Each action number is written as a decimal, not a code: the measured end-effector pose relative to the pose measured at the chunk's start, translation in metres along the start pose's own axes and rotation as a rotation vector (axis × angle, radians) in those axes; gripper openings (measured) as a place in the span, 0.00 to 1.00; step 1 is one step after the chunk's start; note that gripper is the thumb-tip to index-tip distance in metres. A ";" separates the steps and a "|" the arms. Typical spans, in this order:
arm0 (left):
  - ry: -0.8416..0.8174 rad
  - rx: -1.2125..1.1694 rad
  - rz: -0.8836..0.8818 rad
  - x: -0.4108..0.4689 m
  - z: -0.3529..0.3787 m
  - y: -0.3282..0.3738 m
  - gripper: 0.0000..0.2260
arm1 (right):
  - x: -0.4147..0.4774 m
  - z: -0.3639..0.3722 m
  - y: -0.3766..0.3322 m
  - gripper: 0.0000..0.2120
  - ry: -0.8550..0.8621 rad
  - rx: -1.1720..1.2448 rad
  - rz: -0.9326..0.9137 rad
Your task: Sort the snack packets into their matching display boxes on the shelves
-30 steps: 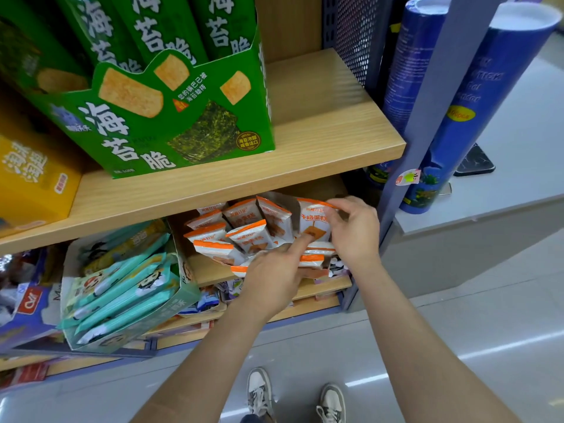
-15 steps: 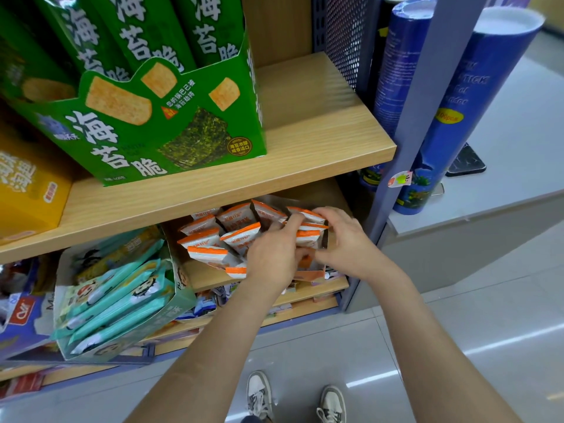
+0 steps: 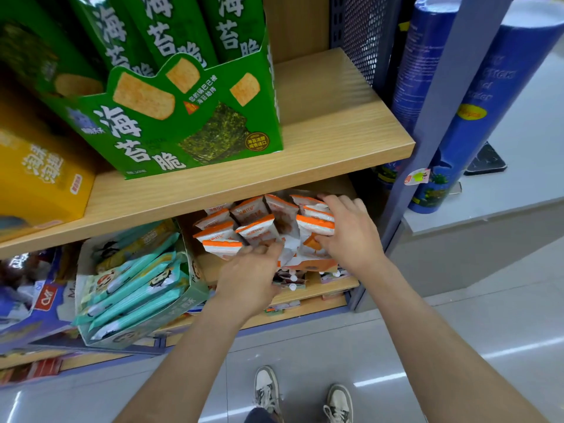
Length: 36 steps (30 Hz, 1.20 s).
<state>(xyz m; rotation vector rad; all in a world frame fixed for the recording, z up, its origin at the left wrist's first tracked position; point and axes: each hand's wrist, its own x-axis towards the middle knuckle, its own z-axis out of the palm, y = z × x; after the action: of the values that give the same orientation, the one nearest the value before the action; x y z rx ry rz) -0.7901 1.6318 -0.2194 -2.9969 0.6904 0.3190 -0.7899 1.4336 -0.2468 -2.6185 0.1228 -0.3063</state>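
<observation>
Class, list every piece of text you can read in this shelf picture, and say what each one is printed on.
"海苔脆": front of the green display box, repeated on the green packets standing in it.
"QV": red label on a blue pack, lower left.
Too blurred or small to read: print on the yellow box, the orange-and-white packets and the blue tubes.

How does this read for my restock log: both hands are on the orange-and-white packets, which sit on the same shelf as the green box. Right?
Wrong shelf. The head view shows the left hand and right hand on the orange-and-white packets, but they sit on the shelf below the one bearing the green box.
</observation>
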 end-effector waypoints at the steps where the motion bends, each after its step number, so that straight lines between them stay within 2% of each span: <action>1: 0.003 0.043 0.003 0.000 -0.002 0.002 0.31 | -0.001 0.003 0.000 0.32 0.008 -0.019 0.016; 6: 0.059 0.102 0.045 0.003 -0.012 -0.003 0.33 | -0.004 0.013 0.003 0.32 0.018 -0.040 0.105; 10: 0.165 0.007 0.192 0.001 -0.031 0.008 0.30 | -0.001 0.012 0.005 0.31 0.036 0.170 0.163; 12: 0.156 -0.092 0.225 0.014 -0.032 0.012 0.27 | 0.000 0.010 0.008 0.28 0.040 0.237 0.157; 14: 0.130 -0.275 0.197 0.032 -0.020 0.016 0.21 | 0.000 0.009 0.013 0.25 0.064 0.379 0.181; 17: 0.176 -0.485 0.162 0.042 0.003 0.034 0.19 | -0.008 0.009 0.016 0.21 0.099 0.713 0.377; 20: 0.341 -0.679 0.085 0.042 0.016 0.049 0.21 | -0.027 0.005 0.013 0.19 0.075 0.931 0.530; 22: 0.419 -0.733 -0.052 0.041 0.020 0.054 0.27 | -0.037 -0.001 0.006 0.20 0.019 1.083 0.588; 24: 0.380 -0.820 -0.166 0.039 0.020 0.058 0.32 | -0.042 -0.003 0.003 0.19 -0.036 1.165 0.616; 28: 0.238 -0.993 -0.198 0.040 0.020 0.067 0.34 | -0.044 0.007 -0.002 0.19 -0.195 1.183 0.551; 31: 0.219 -0.926 -0.220 0.044 0.022 0.071 0.34 | -0.041 0.021 -0.002 0.22 -0.149 1.191 0.512; 34: 0.176 -0.903 -0.170 0.044 0.021 0.071 0.32 | -0.032 0.030 0.003 0.24 -0.082 1.153 0.484; 36: 0.150 -0.882 -0.122 0.042 0.020 0.066 0.33 | -0.028 0.031 0.006 0.29 -0.067 1.076 0.456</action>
<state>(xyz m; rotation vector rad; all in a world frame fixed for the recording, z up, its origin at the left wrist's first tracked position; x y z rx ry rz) -0.7856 1.5566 -0.2476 -3.9098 0.4394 0.5029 -0.8101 1.4463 -0.2814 -1.4778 0.3970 -0.0727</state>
